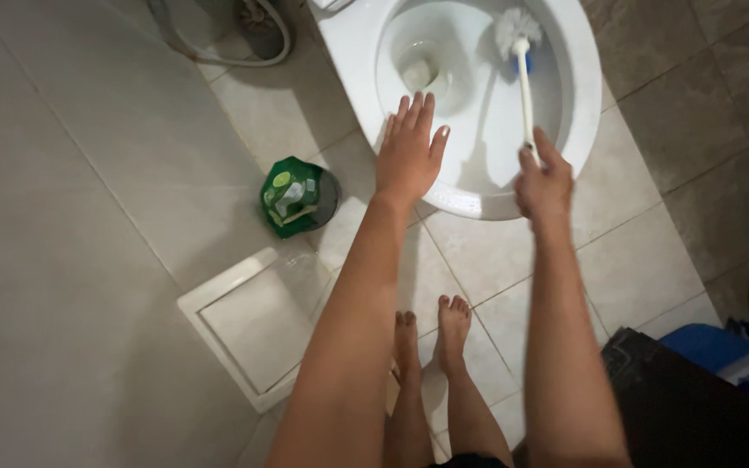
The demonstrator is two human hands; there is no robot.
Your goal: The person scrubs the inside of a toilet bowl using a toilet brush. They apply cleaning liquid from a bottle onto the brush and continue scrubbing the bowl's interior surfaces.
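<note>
Nearest, 2 bare feet (431, 342) stand on the tiled floor (71, 260), with a white square floor hatch (253, 325) to their left and a dark cloth (687, 407) over a blue container (726, 351) at the near right. Farther on, a green bottle (292, 197) stands left of the white toilet bowl (478, 195), over whose near rim the left hand (409, 156) hovers flat, fingers spread wide and holding nothing. The right hand (543, 184) is closed around the handle of a white toilet brush (524, 78), whose bristle head sits at the far right inside the bowl, and a hose (244, 52) curls at the far left.
</note>
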